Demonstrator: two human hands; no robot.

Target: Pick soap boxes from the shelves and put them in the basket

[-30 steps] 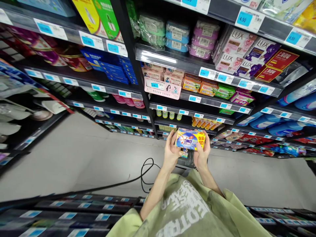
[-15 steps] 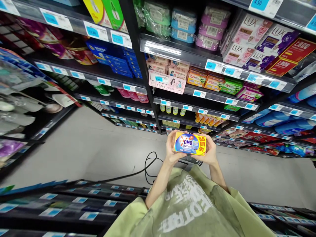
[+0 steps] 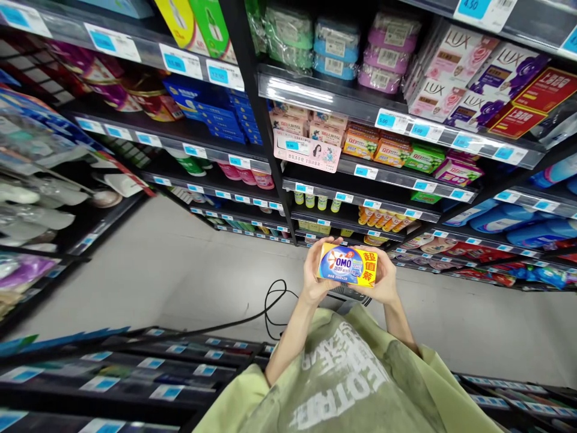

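Between my two hands is a yellow and blue OMO soap pack point(image 3: 347, 265), its printed front turned up toward me. My left hand point(image 3: 314, 278) grips the pack's left end, and my right hand point(image 3: 384, 278) grips its right end. Both hands are closed around it in front of my chest, apart from the shelves. Part of a dark, keyed device point(image 3: 349, 293) shows below the pack, mostly hidden by my hands and shirt.
Ahead stand shelves with boxed soaps point(image 3: 390, 150), LUX boxes point(image 3: 464, 54), plastic soap cases point(image 3: 333, 47) and blue bottles point(image 3: 509, 219). A black cable point(image 3: 243, 320) runs across the grey floor point(image 3: 193, 258). More shelving point(image 3: 135, 379) stands behind me.
The pack has tilted slightly, its right end a little lower, still in both hands. The camera view has shifted slightly.
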